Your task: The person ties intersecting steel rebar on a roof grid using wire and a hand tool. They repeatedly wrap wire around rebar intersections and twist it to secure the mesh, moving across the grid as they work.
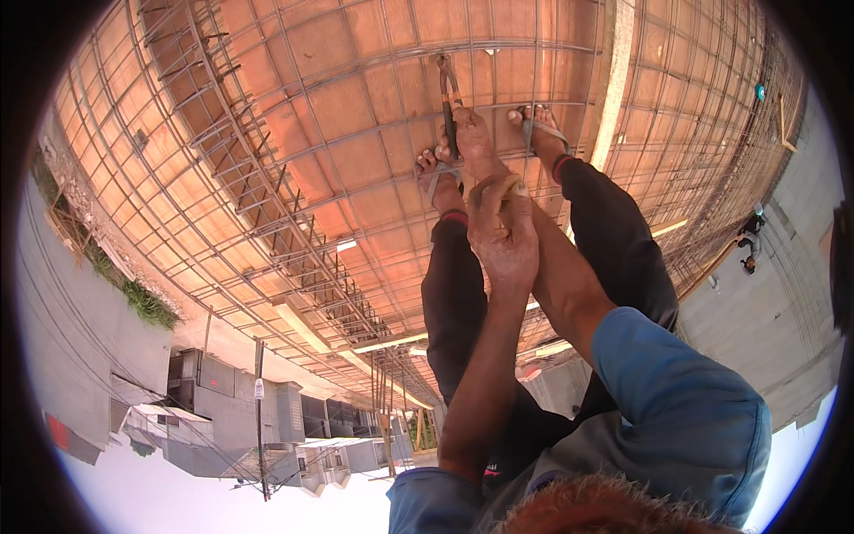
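Note:
Long-handled end-cutting nippers (448,83) with dark grips are held in my right hand (472,133), low between my sandalled feet. Their jaws lie close to a crossing in the steel rebar mesh (400,59); whether they touch it I cannot tell. My left hand (504,230) is nearer to me, its fingers curled over my right wrist and forearm. Something yellowish shows at its fingertips, but I cannot tell what it is or whether it is held. Beneath the mesh lie reddish plywood panels (373,100).
A rebar beam cage (233,127) runs along the left in a trough. A pale timber board (612,87) lies right of my feet, and more timber (303,324) crosses the mesh behind me. A person (750,240) is far off at the right. Buildings stand beyond the deck.

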The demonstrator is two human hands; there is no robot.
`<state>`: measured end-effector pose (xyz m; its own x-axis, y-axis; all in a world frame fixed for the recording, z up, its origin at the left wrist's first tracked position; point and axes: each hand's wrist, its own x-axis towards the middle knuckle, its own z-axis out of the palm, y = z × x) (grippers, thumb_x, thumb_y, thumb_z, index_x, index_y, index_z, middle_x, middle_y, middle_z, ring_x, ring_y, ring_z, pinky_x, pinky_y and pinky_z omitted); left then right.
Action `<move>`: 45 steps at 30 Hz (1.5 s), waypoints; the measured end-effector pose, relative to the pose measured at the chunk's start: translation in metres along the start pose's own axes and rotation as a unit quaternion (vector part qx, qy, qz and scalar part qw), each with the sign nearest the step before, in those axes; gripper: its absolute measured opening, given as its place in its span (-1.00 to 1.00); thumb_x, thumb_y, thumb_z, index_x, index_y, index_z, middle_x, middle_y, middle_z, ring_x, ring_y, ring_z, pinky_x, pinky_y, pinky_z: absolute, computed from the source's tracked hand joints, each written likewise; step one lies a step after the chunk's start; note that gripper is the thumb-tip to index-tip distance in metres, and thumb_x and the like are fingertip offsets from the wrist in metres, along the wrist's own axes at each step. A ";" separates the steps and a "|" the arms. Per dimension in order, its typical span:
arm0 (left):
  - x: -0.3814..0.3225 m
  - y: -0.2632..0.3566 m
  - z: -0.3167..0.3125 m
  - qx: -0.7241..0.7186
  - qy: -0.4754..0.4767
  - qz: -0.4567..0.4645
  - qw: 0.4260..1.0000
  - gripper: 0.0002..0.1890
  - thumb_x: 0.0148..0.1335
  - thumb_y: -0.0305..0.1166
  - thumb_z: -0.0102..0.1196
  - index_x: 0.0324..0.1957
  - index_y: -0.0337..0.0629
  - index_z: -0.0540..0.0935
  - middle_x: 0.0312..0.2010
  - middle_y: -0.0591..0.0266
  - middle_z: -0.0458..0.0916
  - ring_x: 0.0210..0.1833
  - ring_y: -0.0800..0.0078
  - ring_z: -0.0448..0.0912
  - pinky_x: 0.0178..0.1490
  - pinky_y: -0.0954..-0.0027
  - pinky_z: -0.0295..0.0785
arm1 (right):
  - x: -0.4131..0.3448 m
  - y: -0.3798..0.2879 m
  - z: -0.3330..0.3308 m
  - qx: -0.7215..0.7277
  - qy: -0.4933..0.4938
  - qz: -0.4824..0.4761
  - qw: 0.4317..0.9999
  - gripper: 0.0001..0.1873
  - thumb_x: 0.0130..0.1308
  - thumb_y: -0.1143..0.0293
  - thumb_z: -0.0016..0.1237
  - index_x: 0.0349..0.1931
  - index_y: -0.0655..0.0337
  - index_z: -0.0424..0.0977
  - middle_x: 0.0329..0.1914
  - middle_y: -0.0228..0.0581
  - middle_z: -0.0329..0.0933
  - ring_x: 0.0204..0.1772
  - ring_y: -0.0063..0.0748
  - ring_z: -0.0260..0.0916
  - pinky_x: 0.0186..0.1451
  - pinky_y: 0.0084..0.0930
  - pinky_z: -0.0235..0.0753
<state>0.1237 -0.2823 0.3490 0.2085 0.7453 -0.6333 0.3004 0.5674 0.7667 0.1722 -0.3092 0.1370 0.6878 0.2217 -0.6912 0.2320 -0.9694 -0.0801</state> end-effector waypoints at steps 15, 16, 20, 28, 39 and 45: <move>0.008 0.017 0.014 -0.008 -0.028 0.005 1.000 -0.85 0.31 -0.49 0.15 -0.11 -0.30 0.64 -0.15 0.10 0.57 -0.13 0.39 0.58 -0.13 0.43 0.51 | 0.013 -0.011 -0.022 0.600 -0.353 0.230 0.681 -0.69 0.31 0.18 0.11 -0.10 0.18 0.43 -0.52 -0.36 0.42 -0.51 -0.39 0.40 -0.48 -0.43 0.46; 0.009 0.016 0.015 -0.007 -0.030 0.011 0.999 -0.85 0.31 -0.49 0.15 -0.11 -0.30 0.64 -0.15 0.10 0.57 -0.14 0.39 0.59 -0.14 0.42 0.50 | 0.016 -0.003 -0.025 0.651 -0.428 0.231 0.583 -0.69 0.31 0.17 0.12 -0.17 0.20 0.43 -0.55 -0.38 0.39 -0.54 -0.43 0.36 -0.54 -0.49 0.41; 0.009 0.015 0.019 -0.015 -0.037 -0.006 0.999 -0.85 0.31 -0.48 0.15 -0.12 -0.30 0.64 -0.15 0.09 0.58 -0.18 0.37 0.59 -0.15 0.39 0.50 | 0.017 0.013 -0.032 0.561 -0.298 0.173 0.753 -0.65 0.32 0.12 0.13 -0.23 0.25 0.44 -0.59 -0.36 0.39 -0.58 -0.46 0.35 -0.63 -0.55 0.31; 0.011 0.015 0.029 0.007 -0.051 -0.009 0.999 -0.86 0.31 -0.44 0.17 -0.14 -0.27 0.66 -0.17 0.13 0.60 -0.26 0.42 0.57 -0.23 0.41 0.48 | 0.032 0.018 -0.041 0.481 -0.358 0.188 0.778 -0.68 0.39 0.11 0.07 -0.07 0.16 0.45 -0.49 -0.39 0.50 -0.49 -0.48 0.46 -0.53 -0.51 0.39; 0.009 0.014 0.039 0.007 -0.055 -0.022 0.998 -0.85 0.32 -0.43 0.18 -0.13 -0.27 0.66 -0.18 0.12 0.59 -0.28 0.43 0.58 -0.24 0.42 0.48 | 0.039 0.017 -0.035 0.404 -0.327 0.104 0.848 -0.59 0.43 0.08 0.03 0.11 0.14 0.40 -0.23 -0.25 0.67 -0.28 -0.43 0.62 -0.46 -0.57 0.35; 0.009 0.018 0.044 -0.011 -0.055 -0.014 0.998 -0.85 0.31 -0.44 0.18 -0.13 -0.27 0.65 -0.18 0.11 0.59 -0.31 0.41 0.58 -0.26 0.41 0.49 | 0.027 0.008 -0.040 0.429 -0.313 0.158 0.833 -0.60 0.42 0.15 0.07 0.10 0.18 0.39 -0.34 -0.28 0.59 -0.32 -0.38 0.60 -0.42 -0.41 0.49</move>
<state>0.1720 -0.2810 0.3528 0.3012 0.6875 -0.6608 0.2864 0.5957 0.7504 0.2203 -0.3067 0.1460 0.0656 0.1034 -0.9925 -0.6534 -0.7473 -0.1210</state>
